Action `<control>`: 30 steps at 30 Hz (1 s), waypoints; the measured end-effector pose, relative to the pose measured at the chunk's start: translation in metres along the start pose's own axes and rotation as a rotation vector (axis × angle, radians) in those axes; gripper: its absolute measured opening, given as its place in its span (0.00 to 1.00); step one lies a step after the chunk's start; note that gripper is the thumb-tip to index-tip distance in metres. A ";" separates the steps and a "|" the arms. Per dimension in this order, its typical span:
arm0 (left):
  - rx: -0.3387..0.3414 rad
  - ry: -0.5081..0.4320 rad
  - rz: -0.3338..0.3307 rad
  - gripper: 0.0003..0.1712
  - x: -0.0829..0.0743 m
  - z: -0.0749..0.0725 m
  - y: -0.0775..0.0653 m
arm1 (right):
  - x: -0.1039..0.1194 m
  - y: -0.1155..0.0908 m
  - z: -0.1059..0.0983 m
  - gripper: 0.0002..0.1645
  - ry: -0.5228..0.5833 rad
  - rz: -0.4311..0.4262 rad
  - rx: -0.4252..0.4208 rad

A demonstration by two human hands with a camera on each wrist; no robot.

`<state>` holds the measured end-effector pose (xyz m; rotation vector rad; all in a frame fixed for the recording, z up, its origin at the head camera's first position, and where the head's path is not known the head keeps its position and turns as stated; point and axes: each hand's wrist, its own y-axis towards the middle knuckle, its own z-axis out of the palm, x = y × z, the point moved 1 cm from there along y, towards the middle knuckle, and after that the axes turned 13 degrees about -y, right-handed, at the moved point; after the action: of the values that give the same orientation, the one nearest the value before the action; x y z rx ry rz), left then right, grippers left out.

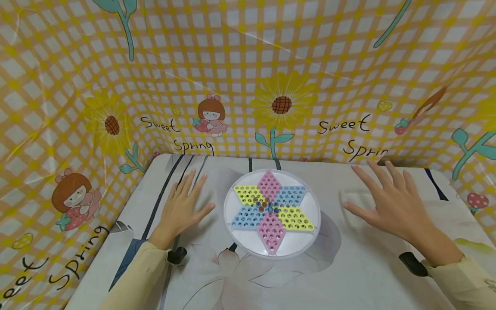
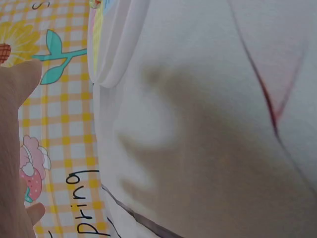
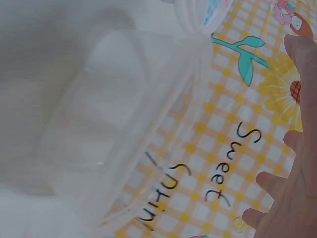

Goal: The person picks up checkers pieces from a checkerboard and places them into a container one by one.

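Observation:
A round white Chinese checkers board (image 1: pixel 244 176) lies mid-table, its star of pink, yellow and blue points full of small holes. Several coloured marbles (image 1: pixel 264 206) cluster at the star's centre. To the left of the board, my left hand (image 1: pixel 180 213) is held with fingers spread and holds nothing. On the other side my right hand (image 1: pixel 393 211) is likewise spread, nothing in its grasp. A clear plastic container (image 3: pixel 124 99) stands beside the right hand, large in the right wrist view and only faintly outlined in the head view.
The table (image 1: pixel 209 284) has a pale cloth with dark stripes and flower prints. Behind it and at both sides hangs a yellow checked sheet (image 1: pixel 232 56) with sunflowers and lettering. Dark wrist devices (image 1: pixel 177 255) sit at both cuffs.

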<state>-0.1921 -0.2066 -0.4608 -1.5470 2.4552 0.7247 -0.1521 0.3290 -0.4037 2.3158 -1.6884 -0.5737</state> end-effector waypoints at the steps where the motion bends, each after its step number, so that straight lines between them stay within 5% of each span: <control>1: 0.004 0.000 0.002 0.52 0.000 0.000 0.001 | 0.001 0.003 -0.001 0.64 0.002 -0.009 -0.005; 17: 0.014 -0.057 0.031 0.51 -0.009 0.007 0.004 | 0.018 0.027 -0.006 0.61 0.036 -0.055 -0.013; 30: 0.094 -0.372 -0.044 0.52 -0.025 0.018 -0.004 | 0.060 0.048 0.004 0.56 0.145 -0.132 0.045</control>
<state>-0.1799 -0.1791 -0.4682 -1.2921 2.1445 0.7948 -0.1792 0.2572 -0.3997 2.4487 -1.5076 -0.3837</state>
